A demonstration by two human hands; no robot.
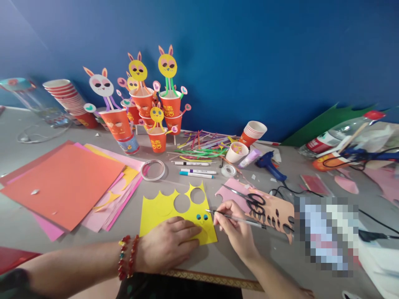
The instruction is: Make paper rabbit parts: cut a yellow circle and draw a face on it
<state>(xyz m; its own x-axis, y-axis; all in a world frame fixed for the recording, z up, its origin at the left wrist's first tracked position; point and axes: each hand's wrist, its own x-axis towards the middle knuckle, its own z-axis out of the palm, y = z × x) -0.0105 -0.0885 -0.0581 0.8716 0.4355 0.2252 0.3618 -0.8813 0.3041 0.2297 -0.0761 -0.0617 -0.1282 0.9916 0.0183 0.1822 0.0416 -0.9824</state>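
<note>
My left hand (pixel 170 244) lies flat with fingers stretched over a yellow sheet of paper (pixel 151 207), holding it against the table. Round holes and scalloped cut edges run along the top of the sheet. A small face with two blue eyes (pixel 202 217) shows on the paper just past my left fingertips. In my right hand (pixel 234 230), thumb and fingers pinch a slim pen (pixel 249 221), its tip pointing left at the sheet's right side, close to the eyes. I cannot tell whether the tip touches the paper. Black-handled scissors (pixel 255 203) lie beyond my right hand on pink paper scraps (pixel 232 191).
Orange and pink sheets (pixel 68 182) are stacked at left. Decorated rabbit cups (pixel 157 139) stand at the back, near several coloured strips (pixel 202 145). Markers (pixel 196 175), a tape roll (pixel 152 170), a blue glue gun (pixel 271 166) with its cable and a bottle (pixel 336 135) lie around.
</note>
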